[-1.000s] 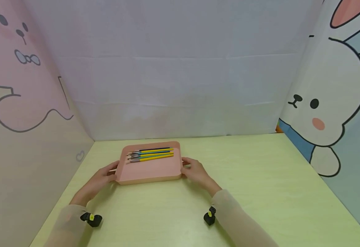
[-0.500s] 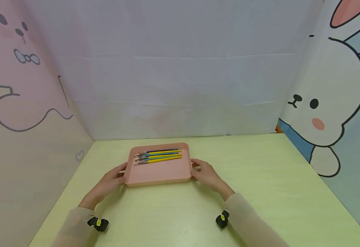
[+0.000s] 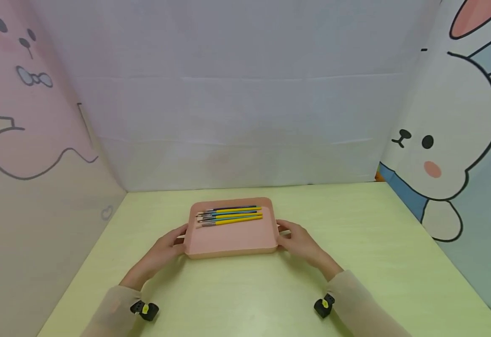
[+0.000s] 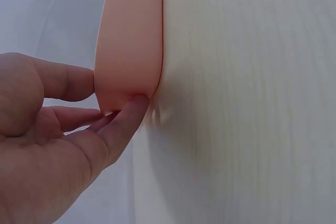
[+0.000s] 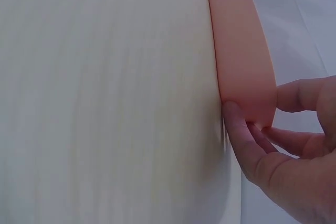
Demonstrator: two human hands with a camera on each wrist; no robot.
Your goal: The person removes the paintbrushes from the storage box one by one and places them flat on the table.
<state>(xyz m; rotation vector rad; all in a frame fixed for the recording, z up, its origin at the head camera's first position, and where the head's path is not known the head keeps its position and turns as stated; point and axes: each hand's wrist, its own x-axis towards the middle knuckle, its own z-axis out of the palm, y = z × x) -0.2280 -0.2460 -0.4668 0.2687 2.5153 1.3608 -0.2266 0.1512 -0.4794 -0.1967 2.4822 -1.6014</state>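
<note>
- Between both hands, toward the far side of the pale wood-grain table, was a pink rectangular tray.
- Thin paintbrushes lay roughly parallel inside its farther half, clear of either grip.
- The left hand pinched the tray's left end near its closer corner, thumb low, fingers against the rim.
- The right hand held the right end likewise.
- Behind hung a whitish backdrop.
</note>
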